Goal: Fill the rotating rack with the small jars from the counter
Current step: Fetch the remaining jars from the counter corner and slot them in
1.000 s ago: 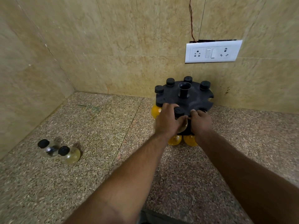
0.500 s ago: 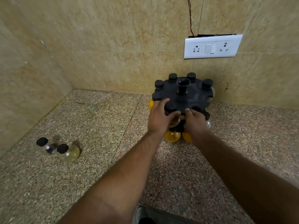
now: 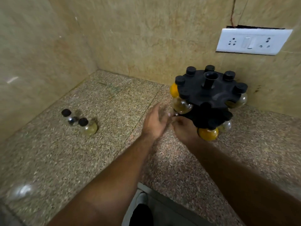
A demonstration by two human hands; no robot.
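Observation:
The black two-tier rotating rack (image 3: 206, 93) stands against the back wall at the right. Small round jars with black caps hang in its slots, among them a clear yellowish jar (image 3: 182, 106) at the front left and an orange jar (image 3: 208, 133) in the lower tier. Two more small jars, one clear (image 3: 70, 117) and one yellowish (image 3: 88, 126), stand together on the counter at the left. My left hand (image 3: 156, 121) is blurred, just left of the rack, fingers apart and holding nothing. My right hand (image 3: 184, 128) is against the lower tier, its fingertips hidden beneath it.
The speckled granite counter (image 3: 114, 152) meets tiled walls at the back and left, forming a corner. A white socket plate (image 3: 252, 41) sits on the wall above the rack. The counter's front edge runs near the bottom, with a shoe (image 3: 141, 199) below it.
Both hands have come off the front jar in the upper tier. My left hand has drawn away to the left; my right has dropped to the lower tier. The view has turned left.

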